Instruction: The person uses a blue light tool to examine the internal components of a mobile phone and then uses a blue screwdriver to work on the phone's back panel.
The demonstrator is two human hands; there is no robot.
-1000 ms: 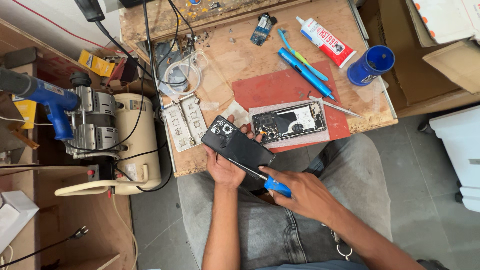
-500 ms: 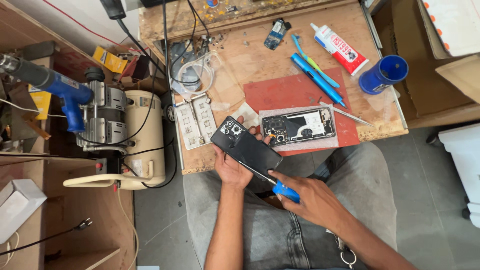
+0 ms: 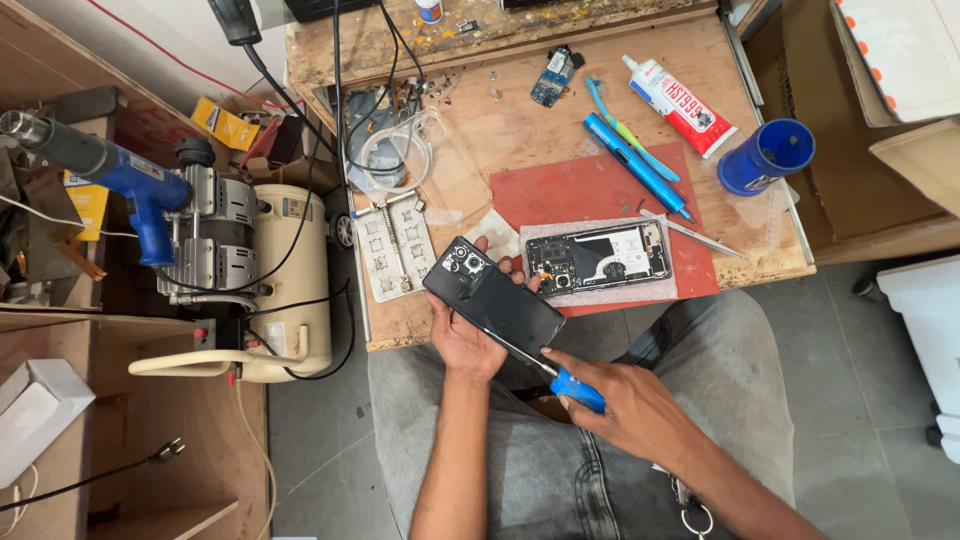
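My left hand [image 3: 462, 340] holds a black phone back cover [image 3: 492, 298] by its lower edge, camera holes pointing up-left, just off the front edge of the wooden bench [image 3: 520, 120]. My right hand [image 3: 632, 405] grips a blue-handled tool [image 3: 575, 388] whose thin metal blade touches the cover's lower right edge. An opened phone body [image 3: 600, 256] with its circuit board exposed lies on a white sheet over a red mat [image 3: 600, 185], right beside the cover.
On the bench lie blue pens [image 3: 635, 165], a white glue tube [image 3: 680, 105], a blue cup [image 3: 765, 157], metal tweezers [image 3: 705, 238], a small circuit board [image 3: 552, 78] and a white fixture plate [image 3: 392, 245]. A cream air compressor [image 3: 270, 285] and blue heat gun [image 3: 120, 180] stand left.
The view has shifted slightly. Both hands stay in nearly the same pose, with the tool's blade still against the cover's edge.
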